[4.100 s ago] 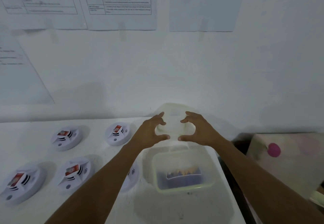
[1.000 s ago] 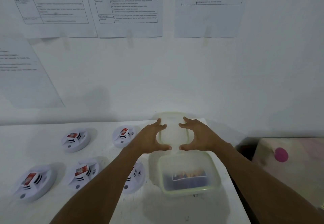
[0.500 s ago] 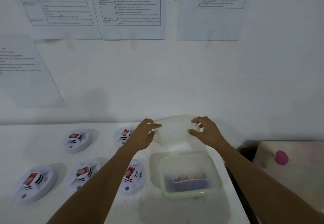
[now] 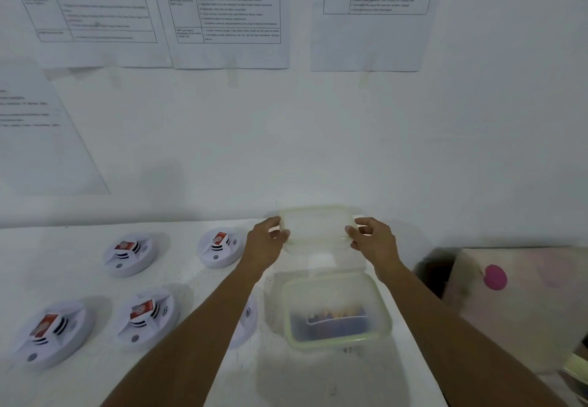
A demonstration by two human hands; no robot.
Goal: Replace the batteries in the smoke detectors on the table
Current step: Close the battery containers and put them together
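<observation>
Item, far left: four round white plastic smoke detectors (image 4: 143, 314), each showing a red-and-white patch, lay in two rows on the white table (image 4: 178, 279), well apart from one another; printed paper sheets (image 4: 227, 9) were taped to the wall above. Item: a fifth detector (image 4: 249, 316), largely hidden under the left forearm. Item: left hand (image 4: 265, 244), thumb and fingers curled round the left short edge of a translucent rectangular plastic lid (image 4: 318, 225), which was at the table's far edge, close to the wall; whether it rested on the surface or hung just above could not be told. Item, nearer the viewer: an open translucent rectangular plastic container (image 4: 331, 285), close to the table's right edge, held dark batteries (image 4: 334, 322) whose count was not legible. Item: right hand (image 4: 374, 241), pinching the lid's right short edge in the same manner. Item, far right: a pale box with a pink spot (image 4: 495, 276), off the table. Condition: no detector in hand; task judged barely begun. Hazards: the lid, if released carelessly so near the wall, might slide behind the table; the left forearm, when drawn back, might sweep the fifth detector aside; a nudge from the right arm could tip the container — batteries and all — over the table's right edge.
</observation>
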